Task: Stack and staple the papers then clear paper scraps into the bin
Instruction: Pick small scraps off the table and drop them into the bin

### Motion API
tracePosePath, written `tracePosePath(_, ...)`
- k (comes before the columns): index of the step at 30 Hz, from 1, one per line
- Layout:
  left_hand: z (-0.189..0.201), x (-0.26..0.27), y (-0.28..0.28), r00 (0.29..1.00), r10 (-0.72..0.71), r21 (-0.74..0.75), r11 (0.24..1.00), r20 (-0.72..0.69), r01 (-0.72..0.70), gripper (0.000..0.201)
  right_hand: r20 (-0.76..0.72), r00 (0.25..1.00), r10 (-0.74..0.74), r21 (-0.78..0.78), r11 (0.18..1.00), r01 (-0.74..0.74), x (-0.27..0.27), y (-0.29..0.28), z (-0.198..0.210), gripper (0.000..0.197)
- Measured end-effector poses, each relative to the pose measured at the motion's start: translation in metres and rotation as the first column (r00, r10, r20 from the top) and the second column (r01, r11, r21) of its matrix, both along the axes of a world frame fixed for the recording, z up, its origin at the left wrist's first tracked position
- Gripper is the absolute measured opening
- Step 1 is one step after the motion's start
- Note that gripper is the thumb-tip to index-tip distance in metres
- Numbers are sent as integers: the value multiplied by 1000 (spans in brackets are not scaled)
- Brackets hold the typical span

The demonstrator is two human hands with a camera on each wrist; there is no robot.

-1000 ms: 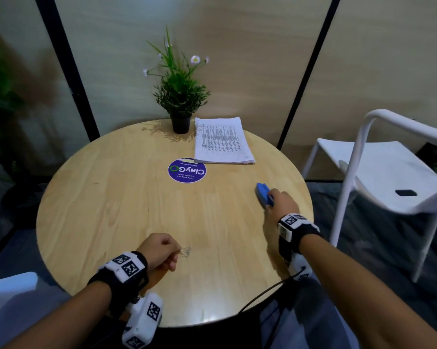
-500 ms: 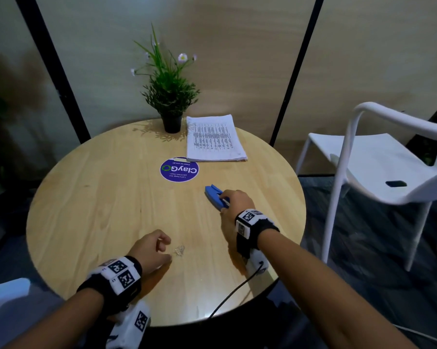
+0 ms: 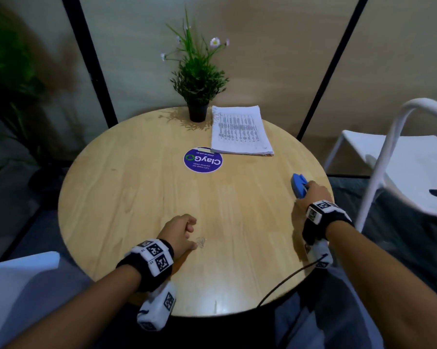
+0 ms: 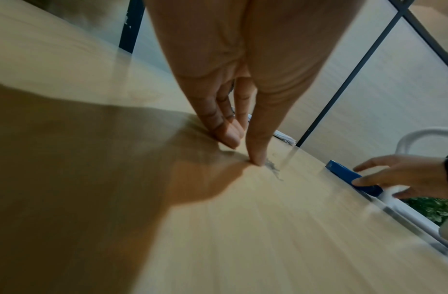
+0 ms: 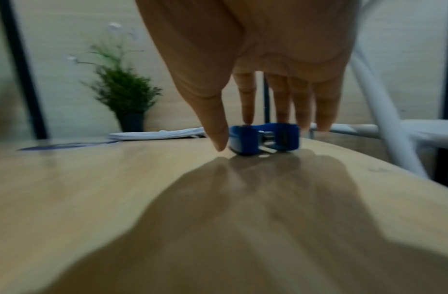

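**Inspector A:** Head view first; round wooden desk (image 3: 137,192); the stapled-looking stack of papers (image 3: 240,132) lies flat at the far edge, just beside the potted plant (image 3: 197,79); a purple round sticker (image 3: 203,160) sits just in front of the stack.

**Inspector B:** And the hands?

**A:** Right hand (image 3: 310,195) near the right rim, on the blue stapler (image 3: 298,185); its fingers are hidden behind the knuckles here. Left hand (image 3: 181,234) at the near side, fingers curled, next to a small pale scrap (image 3: 201,241); too small to identify.

**B:** Left wrist view?

**A:** It shows what the head view cannot; one fingertip (image 4: 255,157) of the left hand (image 4: 243,69) presses the desk beside the scrap (image 4: 273,169), the other fingers bent above it; nothing is gripped. The stapler (image 4: 349,177) shows at right, lying on the desk with thumb and fingers of the right hand (image 4: 404,177) around it.

**B:** Right wrist view?

**A:** Blurred; the right hand (image 5: 255,59) has its thumb on one side of the stapler (image 5: 263,139) and fingertips over the top, holding it on the desk; the pot holds the plant (image 5: 122,87); the papers (image 5: 162,133) appear edge-on behind. A white chair (image 3: 401,167) is cut off at the right; no bin shows in any view.
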State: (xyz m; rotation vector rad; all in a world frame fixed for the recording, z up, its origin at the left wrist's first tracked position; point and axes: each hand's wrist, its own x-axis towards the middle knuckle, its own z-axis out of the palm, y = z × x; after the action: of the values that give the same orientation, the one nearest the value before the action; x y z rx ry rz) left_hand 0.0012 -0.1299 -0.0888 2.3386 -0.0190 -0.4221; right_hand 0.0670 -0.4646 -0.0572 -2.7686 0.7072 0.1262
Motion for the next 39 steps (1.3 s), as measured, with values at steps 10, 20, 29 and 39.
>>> tracePosePath(10, 7, -8, -23, 994, 84, -122, 990, 66, -75, 39, -429, 693, 579, -175, 700, -693, -40, 142, -33, 76)
tracePosePath(20, 25, -11, 43, 997, 72, 173, 983, -17, -68, 45, -406, 495, 768, -164, 472, -866, -87, 183, -19, 66)
tracePosePath(29, 29, -56, 23, 882, 138, -292, 911, -452, -292, 27, -164, 833, 528, 431, 798, -421, -92, 154, 12, 40)
tracePosePath(39, 20, -49, -13, 887, 187, -387, 848, -421, -362, 18, -215, 748, 628, 421, 751, -509, -73, 201, -7, 31)
